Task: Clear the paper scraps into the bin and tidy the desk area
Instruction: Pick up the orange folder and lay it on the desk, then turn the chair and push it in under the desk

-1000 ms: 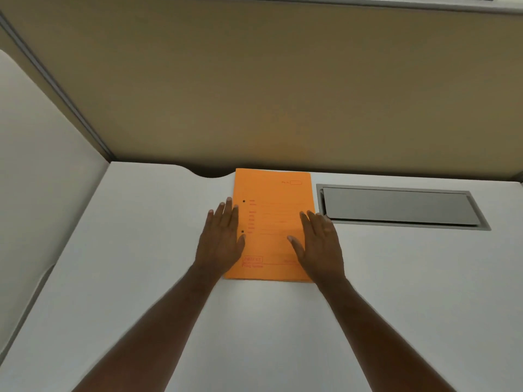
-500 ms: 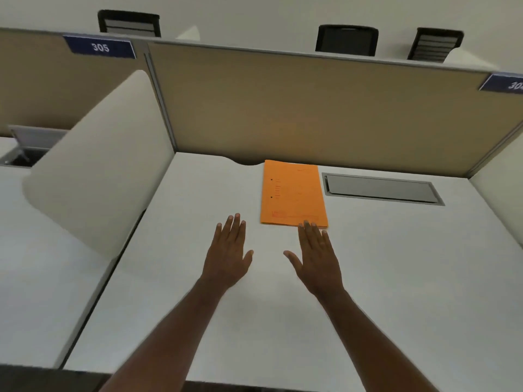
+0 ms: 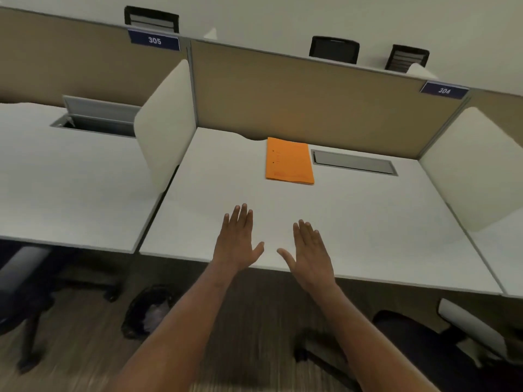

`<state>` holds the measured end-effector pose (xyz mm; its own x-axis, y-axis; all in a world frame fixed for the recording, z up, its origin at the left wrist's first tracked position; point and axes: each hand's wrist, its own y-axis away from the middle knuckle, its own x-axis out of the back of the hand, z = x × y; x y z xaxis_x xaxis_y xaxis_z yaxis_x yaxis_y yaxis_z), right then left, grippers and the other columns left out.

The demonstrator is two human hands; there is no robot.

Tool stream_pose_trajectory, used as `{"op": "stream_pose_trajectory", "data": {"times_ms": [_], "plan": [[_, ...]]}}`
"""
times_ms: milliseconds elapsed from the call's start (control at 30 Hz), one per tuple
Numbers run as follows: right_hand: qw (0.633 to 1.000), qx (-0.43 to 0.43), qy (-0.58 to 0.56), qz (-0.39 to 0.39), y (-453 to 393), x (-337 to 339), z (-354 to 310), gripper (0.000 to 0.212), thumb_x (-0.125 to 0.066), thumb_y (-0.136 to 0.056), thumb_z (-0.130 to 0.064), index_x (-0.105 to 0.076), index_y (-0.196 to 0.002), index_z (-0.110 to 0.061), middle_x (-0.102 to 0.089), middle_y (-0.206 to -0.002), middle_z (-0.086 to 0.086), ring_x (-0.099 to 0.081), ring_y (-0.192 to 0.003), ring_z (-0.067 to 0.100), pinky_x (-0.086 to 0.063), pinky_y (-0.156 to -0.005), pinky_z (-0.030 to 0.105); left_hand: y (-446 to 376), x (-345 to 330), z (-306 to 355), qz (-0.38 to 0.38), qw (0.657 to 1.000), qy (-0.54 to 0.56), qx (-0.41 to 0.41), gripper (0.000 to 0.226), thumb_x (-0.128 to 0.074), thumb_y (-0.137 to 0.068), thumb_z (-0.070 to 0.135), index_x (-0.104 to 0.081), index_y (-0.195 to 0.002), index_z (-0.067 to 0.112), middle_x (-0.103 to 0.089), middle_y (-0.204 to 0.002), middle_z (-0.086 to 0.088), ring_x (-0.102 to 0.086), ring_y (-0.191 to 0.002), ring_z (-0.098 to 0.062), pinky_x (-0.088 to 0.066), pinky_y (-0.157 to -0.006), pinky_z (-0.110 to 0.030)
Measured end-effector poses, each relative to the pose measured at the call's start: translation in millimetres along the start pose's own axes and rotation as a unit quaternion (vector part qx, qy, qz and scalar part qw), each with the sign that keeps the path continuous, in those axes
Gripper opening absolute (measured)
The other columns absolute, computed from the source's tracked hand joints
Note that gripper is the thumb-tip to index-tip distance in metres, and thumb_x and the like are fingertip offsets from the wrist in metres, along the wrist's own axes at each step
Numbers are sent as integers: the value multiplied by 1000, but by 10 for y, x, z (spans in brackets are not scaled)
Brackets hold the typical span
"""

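Two empty hands, left [image 3: 237, 244] and right [image 3: 310, 250], spread flat over the white laminate desk [image 3: 368, 222]; flat orange paper folder [image 3: 289, 161] squared; check for scraps before leaving.

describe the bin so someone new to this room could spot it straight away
Start at the white desk with the orange folder. Look to the floor below its front left corner. The bin is the dark round container there with pale scraps inside, between the two chair bases.

Matt white desk [image 3: 226, 171], orange paper folder [image 3: 289, 161], wood-look floor [image 3: 85, 360].
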<state>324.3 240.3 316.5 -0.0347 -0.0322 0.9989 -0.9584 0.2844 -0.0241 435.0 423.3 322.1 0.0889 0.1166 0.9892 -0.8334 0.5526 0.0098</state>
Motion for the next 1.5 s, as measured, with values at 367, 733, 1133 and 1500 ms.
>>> {"op": "stream_pose_trajectory", "data": {"times_ms": [367,733,1133,1500], "plan": [[998,46,16,-34,1508,164,168,86,-9,-95,-72,14,-157,-16,21,-166,6,21,-152,24,8,-125,43,1707,-108,633,15,999,-26,31,91,-29,-94,63,13,-158,13,27,-163,-10,22,-152,-27,0,-126,-49],[984,164,1,-64,3475,134,703,84,-20,-98,-66,-5,-159,-11,-2,-168,12,3,-155,28,5,-124,46,3727,-203,1783,45,992,-9,116,92,-42,-92,59,-6,-160,9,7,-167,-12,5,-155,-29,1,-125,-45],[993,109,-32,14,4727,335,1572,76,-22,-96,-66,-23,-157,-20,-25,-164,9,-17,-153,26,-11,-124,46,4656,-184,2720,75,993,5,86,89,-50,-91,56,-11,-160,14,-3,-168,-11,0,-156,-28,-4,-125,-45],[996,-69,-25,42,5652,643,3327,71,-50,-96,-52,-28,-156,-20,-30,-162,10,-23,-152,27,-19,-124,48,4947,-766,4440,42,994,83,-56,89,-49,-87,59,-18,-159,15,-16,-167,-7,-11,-155,-26,-13,-125,-44]]}}
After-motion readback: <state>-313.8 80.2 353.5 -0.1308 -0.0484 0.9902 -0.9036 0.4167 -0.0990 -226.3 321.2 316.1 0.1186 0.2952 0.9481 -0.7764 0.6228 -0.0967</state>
